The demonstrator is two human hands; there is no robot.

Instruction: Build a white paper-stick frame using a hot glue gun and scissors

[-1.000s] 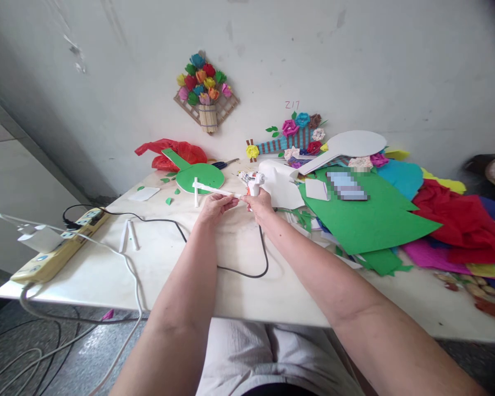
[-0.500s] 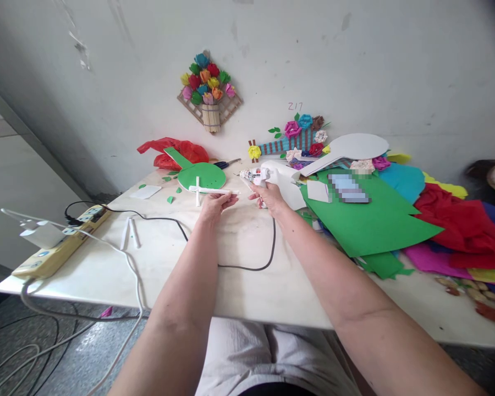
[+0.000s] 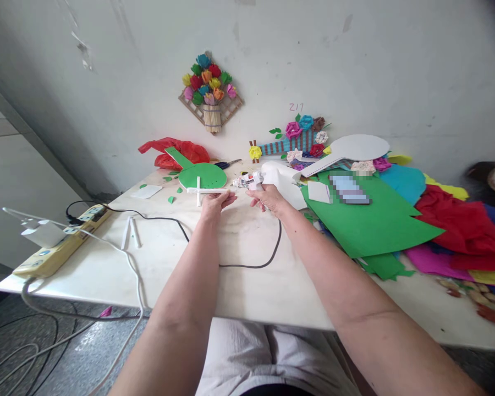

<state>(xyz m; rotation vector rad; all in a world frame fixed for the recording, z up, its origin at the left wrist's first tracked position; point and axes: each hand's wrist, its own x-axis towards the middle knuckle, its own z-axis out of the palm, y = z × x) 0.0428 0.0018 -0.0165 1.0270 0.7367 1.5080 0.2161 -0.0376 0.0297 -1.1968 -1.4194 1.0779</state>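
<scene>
My left hand (image 3: 218, 204) is closed on one end of a white paper strip cross (image 3: 198, 191), whose two narrow strips cross near its left end. My right hand (image 3: 270, 199) is wrapped round a white hot glue gun (image 3: 251, 180), with its nozzle pointing left, above and beside my left fingertips. A black cord (image 3: 277, 247) runs down from the gun and across the table. Just behind the cross lies a green banjo-shaped cutout (image 3: 204, 175) with a long neck. Whether the nozzle touches the strip I cannot tell.
At the left edge sits a power strip (image 3: 53, 256) with a white charger (image 3: 43, 235). Two white strips (image 3: 131, 234) lie nearby. Green sheets (image 3: 367, 225), a phone (image 3: 350, 188) and crumpled red material (image 3: 462, 228) cover the right side. A flower decoration (image 3: 209, 91) hangs on the wall.
My right hand has turned the glue gun so its nozzle sits further left, nearer my left hand. The cord has shifted slightly right. My left hand has barely moved.
</scene>
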